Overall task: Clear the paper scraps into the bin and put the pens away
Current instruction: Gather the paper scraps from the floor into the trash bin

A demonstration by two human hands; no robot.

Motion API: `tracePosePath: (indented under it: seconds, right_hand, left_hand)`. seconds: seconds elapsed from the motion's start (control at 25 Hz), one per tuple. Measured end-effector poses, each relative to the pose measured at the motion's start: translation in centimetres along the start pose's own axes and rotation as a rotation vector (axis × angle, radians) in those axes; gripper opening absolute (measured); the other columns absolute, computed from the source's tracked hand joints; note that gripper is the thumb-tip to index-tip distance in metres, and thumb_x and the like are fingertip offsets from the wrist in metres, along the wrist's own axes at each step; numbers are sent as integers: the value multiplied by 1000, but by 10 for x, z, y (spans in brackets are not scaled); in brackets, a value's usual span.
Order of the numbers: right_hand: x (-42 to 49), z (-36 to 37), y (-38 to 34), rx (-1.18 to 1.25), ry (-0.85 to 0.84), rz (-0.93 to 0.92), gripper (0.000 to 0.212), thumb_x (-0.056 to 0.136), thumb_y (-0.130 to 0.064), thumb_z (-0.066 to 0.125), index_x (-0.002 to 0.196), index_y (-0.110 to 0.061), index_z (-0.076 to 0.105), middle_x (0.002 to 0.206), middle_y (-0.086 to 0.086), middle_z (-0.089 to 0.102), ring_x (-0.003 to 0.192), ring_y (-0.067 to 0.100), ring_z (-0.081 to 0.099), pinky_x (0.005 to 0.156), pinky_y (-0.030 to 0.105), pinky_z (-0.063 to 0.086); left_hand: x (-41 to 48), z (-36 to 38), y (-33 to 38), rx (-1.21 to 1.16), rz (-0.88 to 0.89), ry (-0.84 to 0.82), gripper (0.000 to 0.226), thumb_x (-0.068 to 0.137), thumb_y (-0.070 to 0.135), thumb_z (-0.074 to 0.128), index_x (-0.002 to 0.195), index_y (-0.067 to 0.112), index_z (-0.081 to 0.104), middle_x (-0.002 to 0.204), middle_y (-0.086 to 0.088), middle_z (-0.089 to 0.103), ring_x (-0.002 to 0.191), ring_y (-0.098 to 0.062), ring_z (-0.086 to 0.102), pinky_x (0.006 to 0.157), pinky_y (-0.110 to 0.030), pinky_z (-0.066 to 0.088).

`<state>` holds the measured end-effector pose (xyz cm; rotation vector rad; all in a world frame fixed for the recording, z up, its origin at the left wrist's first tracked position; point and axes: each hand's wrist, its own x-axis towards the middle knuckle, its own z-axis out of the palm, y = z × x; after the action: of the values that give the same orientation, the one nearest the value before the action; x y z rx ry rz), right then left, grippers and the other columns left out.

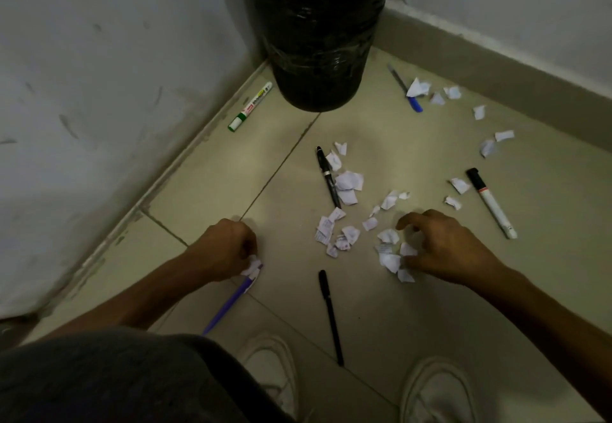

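Observation:
Torn white paper scraps (pixel 337 233) lie scattered over the tiled floor in front of a black bin (pixel 318 34) lined with a black bag. My left hand (pixel 228 247) is closed around a small wad of scraps above a purple pen (pixel 231 300). My right hand (pixel 443 243) rests with curled fingers on a cluster of scraps (pixel 390 257). Two black pens (pixel 328 177) (pixel 331 316), a green-capped marker (pixel 250 106), a black-capped white marker (pixel 491 203) and a blue-capped pen (pixel 405 89) lie on the floor.
The bin stands in a corner between two white walls, with a grey skirting board (pixel 496 68) on the right. More scraps (pixel 486 144) are spread toward the right wall. My two white shoes (pixel 437 392) and a dark-clothed knee (pixel 99 379) fill the bottom edge.

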<state>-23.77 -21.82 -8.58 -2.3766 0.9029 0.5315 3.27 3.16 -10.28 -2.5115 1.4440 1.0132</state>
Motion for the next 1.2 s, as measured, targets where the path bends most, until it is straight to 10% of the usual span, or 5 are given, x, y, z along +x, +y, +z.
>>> tracePosePath:
  seconds: [0.32,0.56,0.76,0.96,1.2]
  right_hand:
    - [9,30,-12,166,78,-148,39,81,-32,73,118,-24,60,108,2,55,94,21,58,74,31,47]
    - [79,-64,74,165,610,118,37,85,-20,65,122,-19,62,116,13,58,99,28,59,82,31,44]
    - [125,-115,145,24,316,373,63,81,-32,73,138,-25,48,132,20,44,117,40,49,99,41,43]
    - [131,-77,91,90,297,1,37,82,-27,70,117,-22,63,106,9,57,90,19,53,77,28,41]
    - [171,-118,114,57,555,170,36,86,-14,60,121,-7,61,118,19,56,105,37,56,87,39,50]
  left_hand:
    - [58,-2,69,-240,182,289,19,76,29,76,90,15,72,86,1,68,71,-7,57,65,-24,49]
    - [54,-39,86,-262,367,426,28,75,26,79,96,32,62,89,10,58,67,-1,57,54,-12,42]
    - [58,-74,91,-255,336,434,24,77,25,77,92,37,63,88,15,61,65,-4,63,54,-17,49]
    - [63,-71,100,-266,365,378,35,78,24,76,83,49,53,88,17,61,65,-5,64,53,-17,49]
    - [64,-80,98,-301,359,413,23,81,24,75,89,41,62,86,20,62,70,-5,64,52,-13,48]
